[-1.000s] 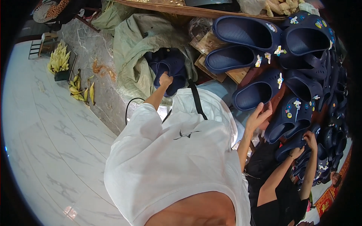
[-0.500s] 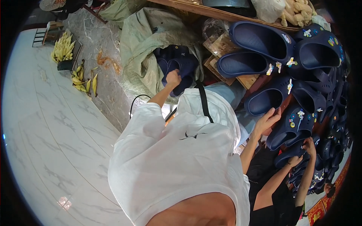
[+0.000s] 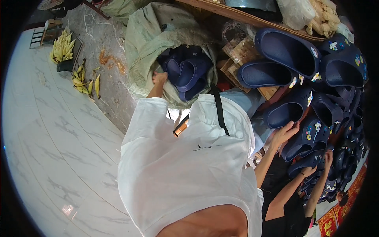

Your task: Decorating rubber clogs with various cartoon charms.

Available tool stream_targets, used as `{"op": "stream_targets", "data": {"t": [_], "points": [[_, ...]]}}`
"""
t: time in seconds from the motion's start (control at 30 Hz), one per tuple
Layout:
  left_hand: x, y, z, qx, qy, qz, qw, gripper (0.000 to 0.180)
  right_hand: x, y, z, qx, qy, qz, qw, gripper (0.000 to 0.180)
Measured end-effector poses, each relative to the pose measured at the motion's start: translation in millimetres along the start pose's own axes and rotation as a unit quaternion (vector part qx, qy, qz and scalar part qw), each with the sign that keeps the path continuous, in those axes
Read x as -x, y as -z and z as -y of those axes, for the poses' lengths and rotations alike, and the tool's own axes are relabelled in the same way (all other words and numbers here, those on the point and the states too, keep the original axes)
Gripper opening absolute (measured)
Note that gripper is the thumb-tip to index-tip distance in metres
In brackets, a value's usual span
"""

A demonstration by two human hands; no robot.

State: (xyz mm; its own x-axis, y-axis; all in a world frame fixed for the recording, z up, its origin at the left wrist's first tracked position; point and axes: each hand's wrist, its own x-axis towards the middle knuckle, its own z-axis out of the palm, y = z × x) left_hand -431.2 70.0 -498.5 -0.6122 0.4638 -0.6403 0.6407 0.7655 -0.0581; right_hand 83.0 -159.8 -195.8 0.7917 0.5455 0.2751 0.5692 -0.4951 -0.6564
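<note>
A pale green woven sack stands with its mouth wide, and dark blue clogs lie loose inside. My left hand is closed on the left side of the sack's rim, its fingertips partly hidden. At the right, my right hand grips the lower edge of a dark blue clog with small charms on its toe. Part of that grip is covered by the shoe. More clogs with charms are stacked above and around it.
A co-worker's hands handle clogs at the lower right. Wooden boards sit between sack and pile. Bananas and a bunch of pale yellow pieces lie on the left floor. A wooden ledge runs along the top.
My left hand has left the clogs in the sack and moved left to its rim. My right hand stays at the same clog. The view has shifted slightly.
</note>
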Motion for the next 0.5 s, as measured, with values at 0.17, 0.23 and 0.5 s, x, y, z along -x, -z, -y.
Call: {"op": "stream_targets", "data": {"t": [0.17,0.23,0.5], "points": [[35.2,24.5,56.4,-0.124,-0.029,-0.074,0.989,0.081,-1.9,-5.9,11.0,0.002,-0.003,-0.002,1.0,0.044],[49.4,23.5,58.8,-0.27,-0.253,-0.135,0.919,0.057,0.1,-5.1,10.9,-0.003,-0.01,-0.009,1.0,0.044],[80.7,-21.3,20.5,-0.436,-0.443,0.032,0.782,0.034,-2.2,-1.0,-3.2,0.012,0.013,0.014,1.0,0.042]]}}
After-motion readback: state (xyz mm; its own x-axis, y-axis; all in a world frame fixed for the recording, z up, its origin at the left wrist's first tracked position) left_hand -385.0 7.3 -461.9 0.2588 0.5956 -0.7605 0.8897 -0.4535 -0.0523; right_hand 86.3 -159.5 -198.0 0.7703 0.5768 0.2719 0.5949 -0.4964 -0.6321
